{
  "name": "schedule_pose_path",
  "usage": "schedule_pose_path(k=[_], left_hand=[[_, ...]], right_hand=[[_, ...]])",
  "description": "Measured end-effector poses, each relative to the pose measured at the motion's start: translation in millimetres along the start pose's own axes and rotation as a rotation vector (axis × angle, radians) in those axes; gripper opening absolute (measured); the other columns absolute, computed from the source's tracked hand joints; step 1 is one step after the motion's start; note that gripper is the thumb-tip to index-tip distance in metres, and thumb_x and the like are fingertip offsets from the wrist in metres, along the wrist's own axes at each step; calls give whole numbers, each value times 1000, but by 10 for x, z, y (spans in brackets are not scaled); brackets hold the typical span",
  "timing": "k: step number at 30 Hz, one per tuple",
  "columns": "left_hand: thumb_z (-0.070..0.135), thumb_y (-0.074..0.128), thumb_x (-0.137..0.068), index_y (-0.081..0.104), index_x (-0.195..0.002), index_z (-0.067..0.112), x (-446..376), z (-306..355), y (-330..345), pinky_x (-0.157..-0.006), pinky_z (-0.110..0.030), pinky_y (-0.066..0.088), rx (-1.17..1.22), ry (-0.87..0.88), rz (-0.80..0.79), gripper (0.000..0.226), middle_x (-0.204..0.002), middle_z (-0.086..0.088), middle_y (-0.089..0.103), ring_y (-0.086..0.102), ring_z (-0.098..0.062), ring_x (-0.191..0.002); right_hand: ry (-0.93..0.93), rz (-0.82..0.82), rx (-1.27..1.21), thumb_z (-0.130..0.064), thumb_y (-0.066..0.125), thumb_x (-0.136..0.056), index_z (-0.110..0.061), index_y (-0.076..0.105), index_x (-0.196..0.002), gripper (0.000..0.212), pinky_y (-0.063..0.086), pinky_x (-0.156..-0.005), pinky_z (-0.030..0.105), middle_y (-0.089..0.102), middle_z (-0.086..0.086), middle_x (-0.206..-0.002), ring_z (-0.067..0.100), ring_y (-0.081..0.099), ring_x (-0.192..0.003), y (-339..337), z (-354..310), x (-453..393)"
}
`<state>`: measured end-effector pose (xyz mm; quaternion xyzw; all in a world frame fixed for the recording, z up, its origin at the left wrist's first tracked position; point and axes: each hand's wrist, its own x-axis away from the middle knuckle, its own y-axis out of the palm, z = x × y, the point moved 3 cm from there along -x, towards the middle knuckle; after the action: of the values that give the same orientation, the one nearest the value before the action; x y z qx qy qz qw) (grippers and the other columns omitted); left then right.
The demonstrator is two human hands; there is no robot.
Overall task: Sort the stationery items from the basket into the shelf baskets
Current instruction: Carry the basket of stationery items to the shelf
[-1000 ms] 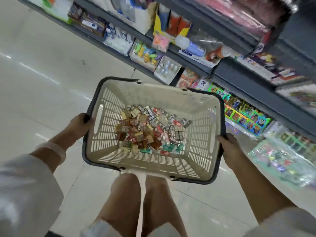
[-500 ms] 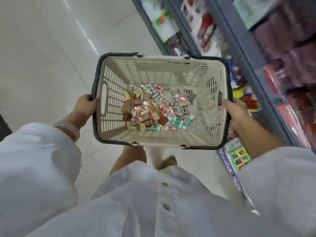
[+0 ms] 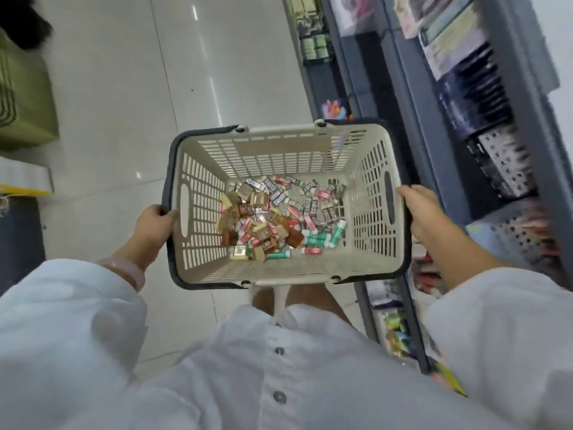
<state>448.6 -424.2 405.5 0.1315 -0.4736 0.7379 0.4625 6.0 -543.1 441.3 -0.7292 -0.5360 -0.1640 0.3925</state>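
Small mixed stationery packets (image 3: pixel 279 218) heaped loose on floor of beige slotted plastic basket with dark rim (image 3: pixel 279 150). Basket carried level, likely so nothing slides out. Left hand (image 3: pixel 153 226) and right hand (image 3: pixel 418 212) clamped on opposite rims. Grey shelving (image 3: pixel 418 125) close alongside on right; sorting judged not begun.

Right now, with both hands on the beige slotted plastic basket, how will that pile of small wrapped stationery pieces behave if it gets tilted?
The pile of small wrapped stationery pieces lies loose on the floor of the beige slotted plastic basket, so it would probably slide toward the low side. The pieces look light. Most are flat and blocky, so likelier to skid than roll; the green-and-white tubes may roll.
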Motion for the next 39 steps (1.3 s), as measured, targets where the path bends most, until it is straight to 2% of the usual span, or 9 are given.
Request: schedule_pose_path(k=[6, 9, 11, 15, 19, 24, 28, 33, 39], left_hand=[[15, 48, -90, 55, -111, -2, -888, 1073, -129, -74, -33, 39, 67, -93, 129, 28, -97, -13, 53, 50, -27, -84], [14, 49, -90, 55, -110, -4, -1315, 1559, -232, -74, -33, 40, 141, -133, 166, 28, -98, -16, 56, 52, -28, -84], [14, 49, -89, 56, -108, -4, -1583, 1865, -329, -72, -34, 40, 152, -139, 194, 26, -98, -18, 57, 52, -28, -83], [16, 50, -91, 54, -112, -2, -2233, 2462, -524, -70, -31, 38, 199, -161, 226, 29, -95, -13, 54, 51, -26, -81], [16, 50, -90, 56, -109, -1, -3063, 3135, -768, -69, -31, 38, 206, -149, 220, 26, -94, -14, 56, 51, -25, -80], [16, 50, -90, 56, -110, -3, -4175, 4061, -1190, -73, -36, 44, 190, -154, 173, 28, -96, -15, 58, 54, -29, -83], [15, 50, -90, 56, -109, -2, -4998, 4886, -1526, -70, -35, 43, 188, -124, 153, 27, -93, -12, 57, 54, -27, -79], [17, 50, -90, 56, -110, 1, -6062, 5889, -1855, -71, -35, 44, 214, -96, 148, 27, -96, -13, 60, 56, -28, -82], [16, 50, -90, 54, -116, -2, -7340, 7033, -2215, -75, -36, 47, 249, -121, 175, 32, -104, -18, 61, 58, -31, -87]], right_hand=[[-28, -98, 67, -14, 51, -90, -12, 53, -77, 13, 43, -50, 24, 58, 3, -76, 15, 56, -66, 693, -1398, -1041], [-43, -136, 104, -17, 50, -91, -9, 55, -98, 11, 45, -53, 25, 60, 5, -82, 18, 57, -69, 1041, -2107, -1462], [-58, -157, 129, -17, 52, -90, -10, 55, -101, 13, 44, -52, 25, 60, 5, -81, 17, 57, -67, 1283, -2581, -1693], [-79, -188, 139, -14, 53, -89, -11, 57, -90, 6, 44, -48, 23, 62, 3, -77, 15, 59, -64, 1802, -3438, -2159], [-69, -197, 123, -14, 52, -90, -17, 56, -76, 15, 43, -47, 23, 61, 3, -74, 14, 59, -63, 2383, -4259, -2609], [-34, -168, 122, -15, 54, -90, -11, 57, -85, 6, 44, -48, 25, 60, 3, -75, 15, 58, -63, 3094, -5343, -3113], [-13, -134, 96, -14, 53, -89, -13, 54, -77, 12, 44, -49, 27, 60, 6, -74, 18, 58, -63, 3559, -6198, -3492], [-37, -120, 56, -14, 53, -89, -11, 55, -98, 9, 44, -45, 26, 58, 4, -73, 15, 56, -60, 4209, -7290, -4117], [-33, -145, 60, -13, 53, -89, -9, 56, -81, 10, 42, -44, 25, 60, 5, -71, 17, 58, -59, 5103, -8686, -4968]])
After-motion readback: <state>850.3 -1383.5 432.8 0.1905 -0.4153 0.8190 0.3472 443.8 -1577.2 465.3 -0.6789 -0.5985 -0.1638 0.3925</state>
